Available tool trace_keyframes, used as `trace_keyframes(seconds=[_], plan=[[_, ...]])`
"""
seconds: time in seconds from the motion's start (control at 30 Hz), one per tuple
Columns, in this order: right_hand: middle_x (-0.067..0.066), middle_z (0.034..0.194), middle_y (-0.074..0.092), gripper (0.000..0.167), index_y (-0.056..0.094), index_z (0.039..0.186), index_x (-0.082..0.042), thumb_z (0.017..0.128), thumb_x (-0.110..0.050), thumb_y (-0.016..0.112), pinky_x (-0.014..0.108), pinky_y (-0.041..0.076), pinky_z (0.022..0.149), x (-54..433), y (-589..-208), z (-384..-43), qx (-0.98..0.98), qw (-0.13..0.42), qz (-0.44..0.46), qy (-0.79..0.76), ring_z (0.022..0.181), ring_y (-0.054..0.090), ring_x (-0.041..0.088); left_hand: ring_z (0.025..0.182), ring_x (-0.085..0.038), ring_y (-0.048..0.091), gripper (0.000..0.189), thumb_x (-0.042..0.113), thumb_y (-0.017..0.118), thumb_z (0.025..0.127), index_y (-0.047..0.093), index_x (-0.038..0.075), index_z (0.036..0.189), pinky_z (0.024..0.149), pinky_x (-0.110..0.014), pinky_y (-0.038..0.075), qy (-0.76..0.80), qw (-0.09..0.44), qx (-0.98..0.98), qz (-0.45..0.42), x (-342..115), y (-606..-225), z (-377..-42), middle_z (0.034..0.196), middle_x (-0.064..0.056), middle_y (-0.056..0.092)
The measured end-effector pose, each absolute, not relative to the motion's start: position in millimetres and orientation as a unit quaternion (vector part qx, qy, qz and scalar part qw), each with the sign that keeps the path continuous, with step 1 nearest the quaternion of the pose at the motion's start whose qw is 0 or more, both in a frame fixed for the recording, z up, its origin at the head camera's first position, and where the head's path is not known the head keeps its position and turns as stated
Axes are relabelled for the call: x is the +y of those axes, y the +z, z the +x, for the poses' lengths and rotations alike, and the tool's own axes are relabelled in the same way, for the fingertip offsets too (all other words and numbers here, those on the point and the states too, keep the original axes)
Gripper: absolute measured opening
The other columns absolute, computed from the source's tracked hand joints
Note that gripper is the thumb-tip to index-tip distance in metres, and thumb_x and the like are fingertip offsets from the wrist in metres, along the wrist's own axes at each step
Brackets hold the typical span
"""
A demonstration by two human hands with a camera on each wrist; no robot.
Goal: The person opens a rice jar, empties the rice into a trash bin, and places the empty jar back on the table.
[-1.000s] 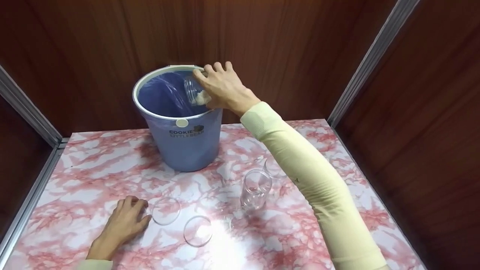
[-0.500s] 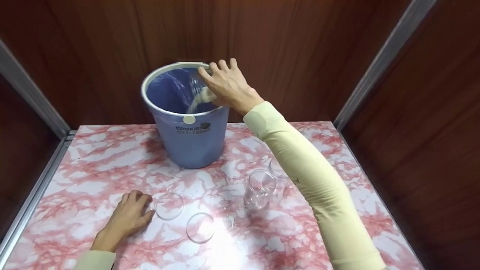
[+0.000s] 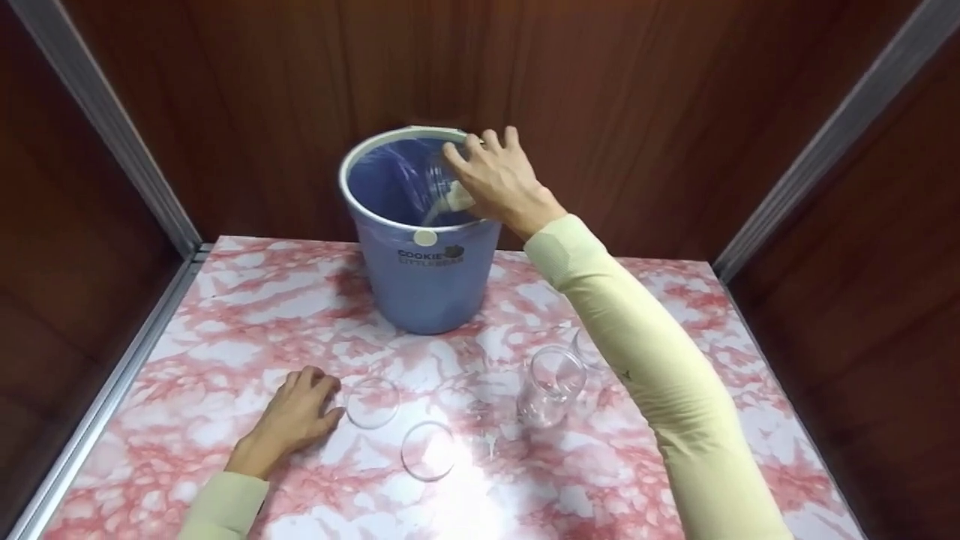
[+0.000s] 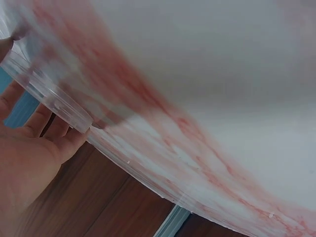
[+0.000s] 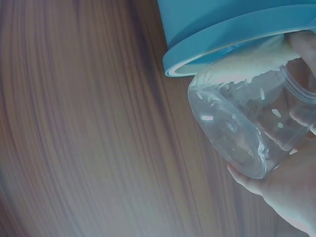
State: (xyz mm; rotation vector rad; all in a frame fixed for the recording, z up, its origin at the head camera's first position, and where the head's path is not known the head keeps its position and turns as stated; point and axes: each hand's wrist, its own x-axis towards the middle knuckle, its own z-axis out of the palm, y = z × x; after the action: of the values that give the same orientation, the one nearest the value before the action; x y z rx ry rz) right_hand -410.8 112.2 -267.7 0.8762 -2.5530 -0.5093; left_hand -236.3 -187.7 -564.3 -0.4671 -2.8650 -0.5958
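My right hand (image 3: 499,180) grips a clear plastic jar (image 5: 232,126), tipped sideways with its mouth inside the rim of a blue bin (image 3: 427,285). White grains (image 3: 456,197), much like rice, slide along the jar's lower side and stream down into the bin. A few grains cling to the inner wall in the right wrist view. On the marbled tabletop lies my left hand (image 3: 296,412), fingers loosely bent beside a clear round lid (image 3: 373,403). The left wrist view shows its fingertips (image 4: 79,138) at the edge of a clear plastic rim (image 4: 54,96).
Another clear lid (image 3: 429,451) lies nearer the front, beside a bright glare. A second clear jar (image 3: 553,386) stands right of the middle, and a further lid (image 3: 589,349) is partly hidden by the right sleeve (image 3: 660,360). Dark wooden panels (image 3: 300,112) enclose the table.
The grains sat inside the tilted jar; now they run out into the bin. The head view has swung so everything appears farther right. The left hand stays by the lid.
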Motion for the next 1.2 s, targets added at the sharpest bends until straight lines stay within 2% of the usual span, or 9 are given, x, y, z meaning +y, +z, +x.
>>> trace_keyframes(seconds=[0.2, 0.53, 0.8, 1.0, 1.2], plan=[[0.023, 0.137, 0.051, 0.07, 0.04, 0.142, -0.012, 0.083, -0.029, 0.073, 0.063, 0.034, 0.105, 123.2, -269.6, -411.3, -0.909, 0.211, 0.302, -0.196, 0.121, 0.05, 0.044, 0.108, -0.039, 0.05, 0.035, 0.026, 0.075, 0.082, 0.063, 0.009, 0.11, 0.09, -0.055, 0.045, -0.198, 0.073, -0.964, -0.163, -183.5, -564.0, -242.8, 0.117, -0.017, 0.054], [0.022, 0.139, 0.05, 0.067, 0.039, 0.143, -0.013, 0.088, -0.038, 0.069, 0.064, 0.032, 0.108, 122.0, -268.9, -411.3, -0.911, 0.202, 0.296, -0.205, 0.124, 0.048, 0.044, 0.105, -0.04, 0.052, 0.034, 0.026, 0.075, 0.081, 0.063, 0.009, 0.108, 0.087, -0.055, 0.046, -0.201, 0.093, -0.96, -0.171, -178.4, -566.7, -243.5, 0.114, -0.017, 0.055], [0.021, 0.139, 0.051, 0.06, 0.038, 0.144, -0.014, 0.09, -0.019, 0.064, 0.064, 0.03, 0.11, 111.1, -270.0, -410.8, -0.906, 0.209, 0.302, -0.212, 0.125, 0.048, 0.043, 0.104, -0.041, 0.053, 0.033, 0.026, 0.075, 0.08, 0.063, 0.01, 0.107, 0.086, -0.056, 0.047, -0.197, 0.093, -0.963, -0.158, -185.9, -568.9, -238.0, 0.114, -0.017, 0.054], [0.021, 0.141, 0.049, 0.067, 0.037, 0.146, -0.015, 0.087, -0.018, 0.068, 0.064, 0.027, 0.111, 109.8, -270.4, -411.1, -0.907, 0.205, 0.297, -0.214, 0.126, 0.047, 0.043, 0.107, -0.041, 0.052, 0.034, 0.027, 0.075, 0.081, 0.063, 0.011, 0.108, 0.087, -0.056, 0.047, -0.193, 0.084, -0.965, -0.155, -188.2, -569.4, -238.0, 0.117, -0.018, 0.054], [0.021, 0.14, 0.05, 0.059, 0.039, 0.144, -0.016, 0.09, -0.015, 0.062, 0.064, 0.026, 0.111, 108.3, -269.8, -410.3, -0.903, 0.215, 0.299, -0.222, 0.126, 0.047, 0.042, 0.108, -0.042, 0.052, 0.033, 0.028, 0.073, 0.084, 0.062, 0.011, 0.109, 0.087, -0.055, 0.048, -0.189, 0.069, -0.968, -0.152, -187.4, -566.6, -236.8, 0.118, -0.017, 0.053]])
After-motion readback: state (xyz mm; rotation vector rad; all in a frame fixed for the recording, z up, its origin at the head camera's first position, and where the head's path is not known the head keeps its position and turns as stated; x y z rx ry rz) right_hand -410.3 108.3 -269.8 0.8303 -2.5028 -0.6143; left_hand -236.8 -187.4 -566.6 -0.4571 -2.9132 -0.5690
